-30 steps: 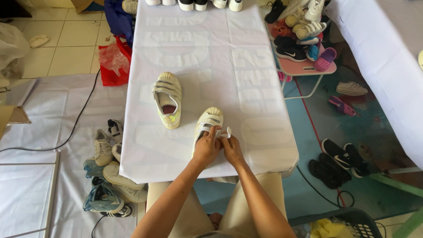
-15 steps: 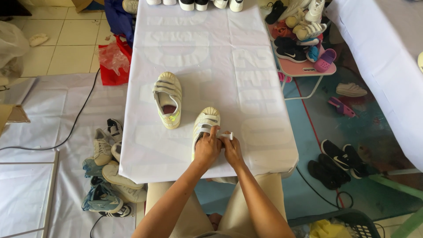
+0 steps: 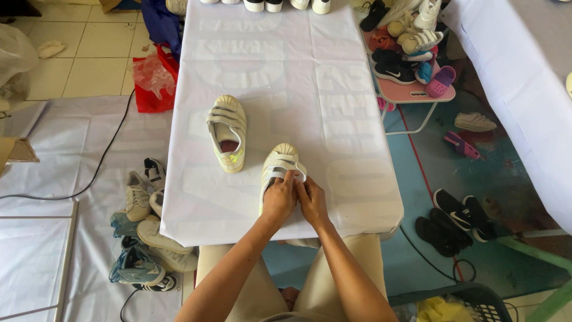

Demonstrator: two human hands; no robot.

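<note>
A strap is being pressed shut on the near shoe (image 3: 279, 166) by the left hand (image 3: 280, 200) and right hand (image 3: 312, 203), fingers pinched on it, while its mate (image 3: 227, 132) lies at 10 o'clock; a firm press across the strap seems called for next.

Worktop (image 3: 286, 71) under a white cloth, centre of the room. Left of it — pale tiled floor (image 3: 89, 53), white sheeting (image 3: 65, 149), a red bag (image 3: 154, 89). Right of it — a pink side table (image 3: 411, 90) heaped with shoes, teal floor mat (image 3: 476, 179). Daylight, even.
</note>
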